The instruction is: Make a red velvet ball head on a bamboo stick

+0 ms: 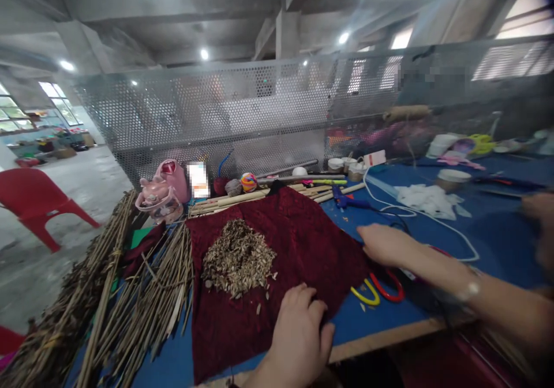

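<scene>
A dark red velvety cloth (303,232) lies spread over the blue tabletop, with a heap of dry brown husk-like bits (238,258) on its left half. My left hand (300,327) rests on the cloth's front edge, fingers stretched forward and thumb apart. At the cloth's right corner, my right hand (381,243) is closed, with the fabric gathered at its fingertips. Just below that hand lie a yellow loop handle (367,293) and a red one (392,288), apparently of scissors; their blades are hidden.
Bundled dry stalks (156,295) cover the table's left side. Behind the cloth are pale sticks (229,200), yarn balls (249,182) and a pink basket (160,206). A blue glue gun (350,199), white cord and crumpled white material (430,200) lie right. Another person's blurred hand (539,209) shows far right.
</scene>
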`<state>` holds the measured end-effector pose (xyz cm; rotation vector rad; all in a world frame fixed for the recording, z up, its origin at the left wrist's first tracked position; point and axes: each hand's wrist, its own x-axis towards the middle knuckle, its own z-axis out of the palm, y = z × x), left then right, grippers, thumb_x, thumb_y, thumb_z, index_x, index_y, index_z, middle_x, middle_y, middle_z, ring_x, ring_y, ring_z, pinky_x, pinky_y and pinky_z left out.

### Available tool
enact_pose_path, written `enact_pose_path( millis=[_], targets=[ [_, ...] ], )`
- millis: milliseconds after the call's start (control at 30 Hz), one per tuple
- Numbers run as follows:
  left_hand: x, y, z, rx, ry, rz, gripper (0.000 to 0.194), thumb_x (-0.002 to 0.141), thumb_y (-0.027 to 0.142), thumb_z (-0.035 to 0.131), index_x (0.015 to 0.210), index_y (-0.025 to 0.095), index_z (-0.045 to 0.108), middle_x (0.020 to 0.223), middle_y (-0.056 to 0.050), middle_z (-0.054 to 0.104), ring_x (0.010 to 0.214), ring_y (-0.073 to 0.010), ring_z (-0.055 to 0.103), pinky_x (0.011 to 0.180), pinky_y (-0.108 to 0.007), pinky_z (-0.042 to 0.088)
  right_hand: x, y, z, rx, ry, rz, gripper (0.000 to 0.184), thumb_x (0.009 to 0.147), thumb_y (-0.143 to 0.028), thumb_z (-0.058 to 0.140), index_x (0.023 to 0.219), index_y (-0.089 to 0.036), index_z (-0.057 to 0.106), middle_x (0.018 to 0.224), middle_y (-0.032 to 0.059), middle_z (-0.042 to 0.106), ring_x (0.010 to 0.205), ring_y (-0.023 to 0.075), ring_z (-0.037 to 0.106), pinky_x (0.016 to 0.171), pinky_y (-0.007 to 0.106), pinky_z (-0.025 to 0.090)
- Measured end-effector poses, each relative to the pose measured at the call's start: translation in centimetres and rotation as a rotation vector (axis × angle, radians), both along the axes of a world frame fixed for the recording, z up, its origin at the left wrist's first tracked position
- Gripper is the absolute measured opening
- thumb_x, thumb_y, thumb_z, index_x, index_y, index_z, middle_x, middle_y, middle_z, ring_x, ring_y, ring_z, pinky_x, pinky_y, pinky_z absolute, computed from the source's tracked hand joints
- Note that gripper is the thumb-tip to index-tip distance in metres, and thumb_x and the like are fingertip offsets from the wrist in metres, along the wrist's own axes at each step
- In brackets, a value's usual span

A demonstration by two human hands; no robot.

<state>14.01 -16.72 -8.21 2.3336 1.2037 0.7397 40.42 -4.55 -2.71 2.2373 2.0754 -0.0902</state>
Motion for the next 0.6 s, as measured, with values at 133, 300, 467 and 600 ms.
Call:
enact_pose_path(
  millis=[133,300,467,600],
  targets=[
    [0.1,-0.4,0.4,0.035,0.05,-0.031,0.025,0.081,0.024,0.056,0.105,0.018,0.062,0.118,-0.008,0.06,0.115,-0.0242,0.05,0.105,-0.043,0.037,-0.3,-7.8,-2.3,-0.091,0.016,-0.006,0.028,0.075,-0.019,0.054,0.103,-0.022,0.058,0.095,0.0165,0.069,0.091,0.03,0.066,0.072,0.036,0.046],
    [-0.2,-2.7,0.9,0.065,0.064,-0.059,0.022,0.081,0.024,0.058,0.102,0.02,0.061,0.113,-0.005,0.062,0.11,-0.0212,0.053,0.101,-0.04,0.04,-1.0,-9.4,-2.7,0.12,0.064,0.011,0.037,0.077,-0.023,0.051,0.113,-0.015,0.051,0.115,0.019,0.061,0.108,0.0298,0.057,0.087,0.035,0.041],
    [-2.1,-4.4,1.1,0.054,0.101,0.19,0.032,0.083,0.022,0.054,0.115,0.017,0.058,0.127,-0.01,0.056,0.124,-0.0271,0.044,0.108,-0.05,0.031,-2.7,-8.4,-2.1,-0.058,0.231,0.015,0.043,0.078,-0.031,0.055,0.117,-0.013,0.05,0.093,0.0119,0.067,0.087,0.0252,0.063,0.068,0.029,0.042],
    [-3.4,-4.5,0.4,-0.009,0.212,0.159,0.037,0.083,0.025,0.055,0.119,0.014,0.057,0.135,-0.013,0.051,0.127,-0.0293,0.043,0.107,-0.049,0.033,-2.5,-9.4,-1.7,-0.06,0.224,-0.013,0.054,0.067,-0.02,0.058,0.119,-0.01,0.048,0.086,0.0095,0.066,0.075,0.0224,0.062,0.059,0.026,0.038]
  ],
)
